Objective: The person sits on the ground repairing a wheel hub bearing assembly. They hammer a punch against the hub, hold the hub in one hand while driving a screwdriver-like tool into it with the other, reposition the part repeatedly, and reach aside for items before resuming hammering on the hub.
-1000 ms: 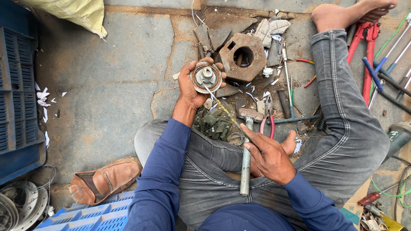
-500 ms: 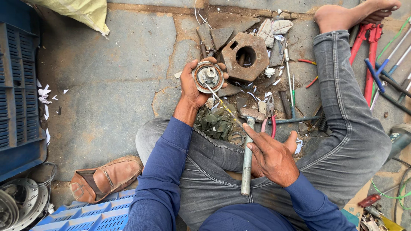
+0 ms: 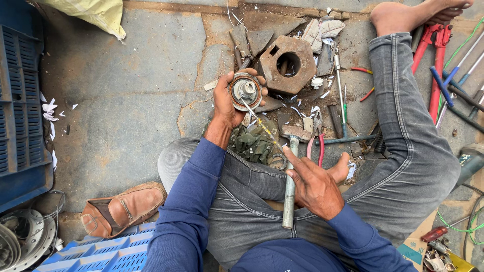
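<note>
Seated worker on a concrete floor, head view. The left hand cups a round metal hub-like part, held up above a rag and just in front of a rusty hexagonal block; its fingers wrap the rim from below and the side, leaving the open face turned toward the camera. The right hand pinches a thin wire-like probe, whose tip reaches into the centre of the part. The hand lies over the steel handle of a hammer resting on the lap, index finger extended along the probe, the other fingers loosely curled; whether they also grip the handle cannot be told.

To work the centre cleanly, the part is best kept steady with its face level, the probe guided by small wrist movements rather than by the whole arm, since a long thin probe is likely to bend or slip off the bore. The left forearm extends forward with the wrist bent back; the right forearm crosses the thigh, which appears to offer support.
</note>
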